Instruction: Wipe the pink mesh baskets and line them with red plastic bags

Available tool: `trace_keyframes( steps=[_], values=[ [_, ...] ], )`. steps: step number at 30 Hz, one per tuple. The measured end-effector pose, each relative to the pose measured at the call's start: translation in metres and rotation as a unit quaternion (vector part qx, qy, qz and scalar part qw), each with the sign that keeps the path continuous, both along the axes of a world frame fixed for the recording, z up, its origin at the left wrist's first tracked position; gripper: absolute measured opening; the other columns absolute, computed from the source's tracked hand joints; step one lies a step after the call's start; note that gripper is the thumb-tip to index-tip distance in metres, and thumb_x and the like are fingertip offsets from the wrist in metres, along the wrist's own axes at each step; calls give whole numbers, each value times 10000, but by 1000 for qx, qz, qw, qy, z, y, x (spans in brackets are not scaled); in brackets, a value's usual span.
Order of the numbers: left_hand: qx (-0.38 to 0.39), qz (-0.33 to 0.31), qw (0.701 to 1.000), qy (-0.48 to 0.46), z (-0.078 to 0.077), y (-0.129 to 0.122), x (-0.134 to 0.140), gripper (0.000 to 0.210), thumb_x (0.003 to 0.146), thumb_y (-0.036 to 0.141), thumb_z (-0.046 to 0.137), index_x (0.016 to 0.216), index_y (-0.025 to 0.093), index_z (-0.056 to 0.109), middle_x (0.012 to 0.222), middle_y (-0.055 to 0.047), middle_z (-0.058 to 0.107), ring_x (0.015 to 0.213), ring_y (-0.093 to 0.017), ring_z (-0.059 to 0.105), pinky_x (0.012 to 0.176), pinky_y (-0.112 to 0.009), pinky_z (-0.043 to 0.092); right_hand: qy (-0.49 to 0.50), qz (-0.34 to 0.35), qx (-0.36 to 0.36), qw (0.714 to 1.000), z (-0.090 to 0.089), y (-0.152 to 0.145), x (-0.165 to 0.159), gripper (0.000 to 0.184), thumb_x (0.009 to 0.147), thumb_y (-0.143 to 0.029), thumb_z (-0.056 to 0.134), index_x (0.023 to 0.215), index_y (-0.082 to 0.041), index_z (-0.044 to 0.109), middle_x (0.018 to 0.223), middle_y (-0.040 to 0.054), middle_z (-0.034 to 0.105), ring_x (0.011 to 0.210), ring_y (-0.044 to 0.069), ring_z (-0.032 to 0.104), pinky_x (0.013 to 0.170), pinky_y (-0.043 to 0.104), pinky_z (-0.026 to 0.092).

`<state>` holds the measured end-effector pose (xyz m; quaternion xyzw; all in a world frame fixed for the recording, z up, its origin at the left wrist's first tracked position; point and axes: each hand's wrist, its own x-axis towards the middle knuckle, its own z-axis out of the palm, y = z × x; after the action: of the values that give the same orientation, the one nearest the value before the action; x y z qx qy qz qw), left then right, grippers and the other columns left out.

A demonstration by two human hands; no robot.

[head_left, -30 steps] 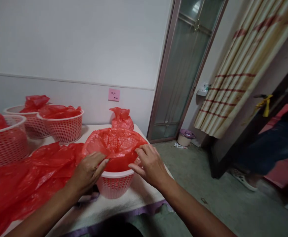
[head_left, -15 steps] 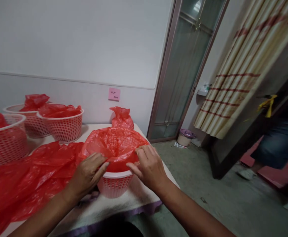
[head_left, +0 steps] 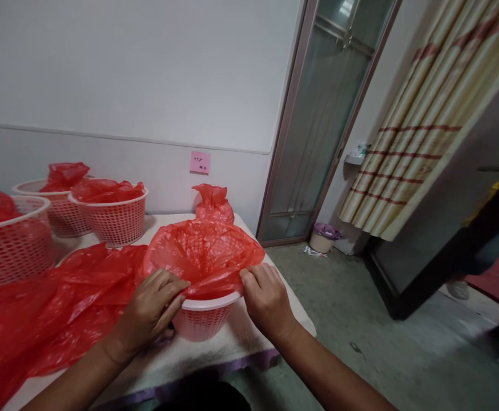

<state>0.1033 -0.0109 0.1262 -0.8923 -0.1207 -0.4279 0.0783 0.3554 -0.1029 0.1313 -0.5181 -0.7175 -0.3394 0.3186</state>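
A red plastic bag lines a white perforated basket, its mouth spread wide over the rim. At the near left of that rim, my left hand pinches the bag's edge between thumb and fingers. My right hand grips the same edge at the near right, fingers curled and thumb tucked in. Between the hands the bag's front edge lies folded along the rim. More red plastic bags lie in a loose heap left of the basket, beside my left forearm.
Several white baskets with red plastic in them stand at the left. A gathered red bag sits behind the lined basket, on the cloth-covered table. To the right are a small bin, a curtain and a dark-framed door.
My right hand has moved slightly right and down along the rim, its thumb now closed in. My left hand stays near the same spot. The door at the right has swung, hiding more of the person behind it.
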Motion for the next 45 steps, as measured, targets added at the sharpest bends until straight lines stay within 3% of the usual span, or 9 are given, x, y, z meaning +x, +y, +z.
trace_keyframes(
  steps=[15,22,24,25,28,30,33,39,45],
  values=[
    [41,59,996,-59,-38,-6,-26,266,792,66,649,990,244,651,894,-56,640,854,-203,600,774,-335,499,66,45,-53,995,-46,-16,6,251,948,-80,417,780,-168,581,758,66,564,728,193,471,660,327,386],
    [-41,113,987,-105,-45,-5,-16,185,809,137,655,957,241,695,978,-74,623,943,-230,586,845,-385,496,189,61,-147,969,-56,-9,9,205,922,-77,432,848,-168,600,869,77,578,817,205,512,730,332,408],
    [-214,128,956,-155,-42,-11,-15,83,826,243,645,889,225,695,952,-73,632,908,-230,609,817,-383,517,311,103,-192,925,-53,-8,13,172,884,-84,477,829,-178,611,866,58,577,820,194,525,742,320,408],
    [-338,134,912,-189,-39,-13,-15,107,824,314,647,854,219,686,915,-66,644,867,-226,626,778,-370,535,404,119,-210,882,-51,-7,16,141,852,-97,523,787,-183,614,832,41,576,796,182,526,730,306,405],
    [-639,95,706,-291,-26,-18,-14,230,803,421,651,870,200,661,849,-49,678,770,-213,661,674,-327,571,654,126,-215,714,-44,-1,30,77,782,-190,631,710,-189,604,711,2,570,687,151,534,620,255,403],
    [-722,20,592,-359,-17,-16,-13,163,818,336,623,903,199,652,847,-38,687,757,-202,676,665,-324,589,734,119,-207,636,-39,6,40,98,799,-287,627,791,-192,603,713,-5,591,641,135,567,546,225,403],
    [-754,-52,501,-421,-6,-7,-10,94,859,216,540,837,208,631,793,-13,684,686,-165,680,637,-312,606,802,132,-216,540,-33,20,50,159,827,-340,589,876,-190,575,725,-5,615,593,110,606,506,194,422],
    [-751,-19,505,-425,0,5,-3,150,871,85,532,817,155,653,689,-8,683,558,-92,653,586,-198,593,859,212,-256,389,-25,43,54,48,827,-220,583,831,-172,586,659,-6,644,531,94,607,562,214,490],
    [-742,12,524,-417,-4,-8,-15,168,810,45,526,755,122,665,688,-42,693,581,-123,656,596,-249,611,853,299,-252,344,-29,39,46,105,758,-197,666,853,-162,637,757,-3,701,625,108,637,609,224,500]
  ],
)
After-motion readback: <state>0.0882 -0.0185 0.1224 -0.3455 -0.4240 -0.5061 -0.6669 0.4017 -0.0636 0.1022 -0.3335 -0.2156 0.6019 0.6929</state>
